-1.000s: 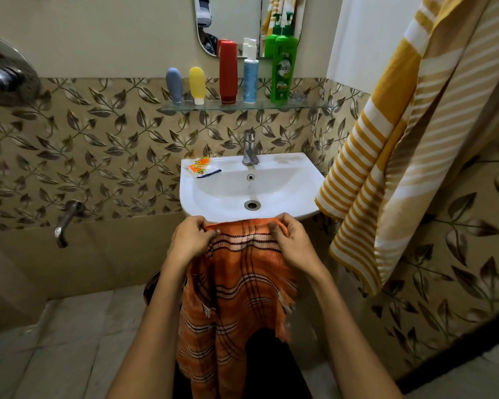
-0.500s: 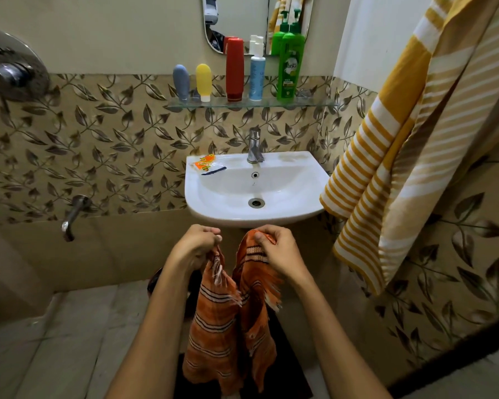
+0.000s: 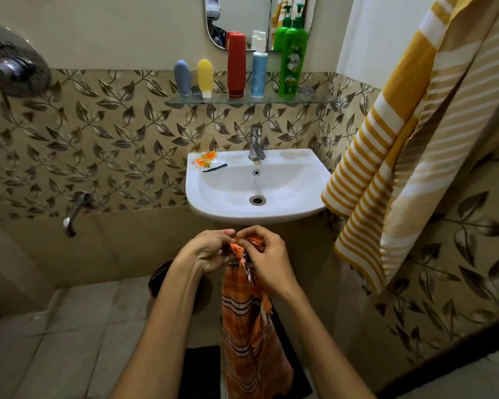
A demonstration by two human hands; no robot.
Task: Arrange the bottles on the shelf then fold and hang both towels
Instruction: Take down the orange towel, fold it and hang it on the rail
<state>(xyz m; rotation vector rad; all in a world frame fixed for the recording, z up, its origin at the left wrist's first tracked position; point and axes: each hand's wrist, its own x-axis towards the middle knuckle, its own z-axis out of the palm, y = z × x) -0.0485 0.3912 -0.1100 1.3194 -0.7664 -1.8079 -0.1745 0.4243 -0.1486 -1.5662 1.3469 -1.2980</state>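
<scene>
An orange striped towel (image 3: 249, 335) hangs folded lengthwise below my hands, just in front of the sink. My left hand (image 3: 211, 254) and my right hand (image 3: 267, 260) meet at its top edge, both pinching the corners together. A yellow and white striped towel (image 3: 401, 145) hangs on the right wall. On the glass shelf (image 3: 314, 99) stand several bottles in a row: grey (image 3: 182, 77), yellow (image 3: 205, 77), red (image 3: 236, 64), blue and white (image 3: 259, 70) and green (image 3: 291, 63).
A white sink (image 3: 213, 203) with a tap (image 3: 255, 142) sits under the shelf, an orange packet (image 3: 205, 160) on its left rim. A wall spout (image 3: 74, 211) and a shower control (image 3: 9, 64) are at the left. A dark mat (image 3: 202, 370) lies on the floor.
My hands have come together from a spread hold, so the orange towel's two top corners meet and the towel hangs folded in half. The view has drawn back slightly.
</scene>
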